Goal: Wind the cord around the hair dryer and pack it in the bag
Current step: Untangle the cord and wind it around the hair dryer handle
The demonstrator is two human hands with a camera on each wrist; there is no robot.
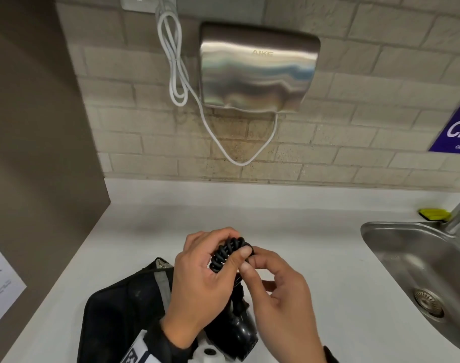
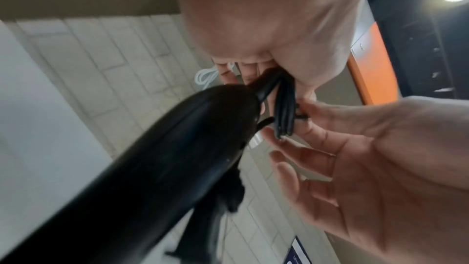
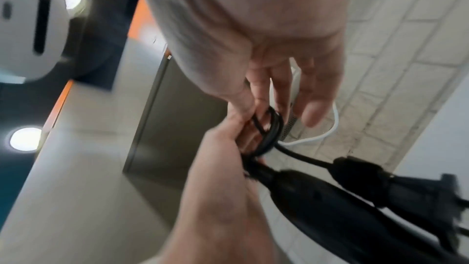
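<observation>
Bag (image 1: pixel 113 318) lies on the surface (image 1: pixel 150 226), mouth not visibly open; dryer (image 1: pixel 240 331) hangs above it. Left hand (image 1: pixel 205 279) grips the cord (image 1: pixel 227 254) coils on the handle; right hand (image 1: pixel 278 292) pinches one loop. Slack pinch likely unwinds coils; dangling plug (image 3: pixel 380 184) may snag.
</observation>
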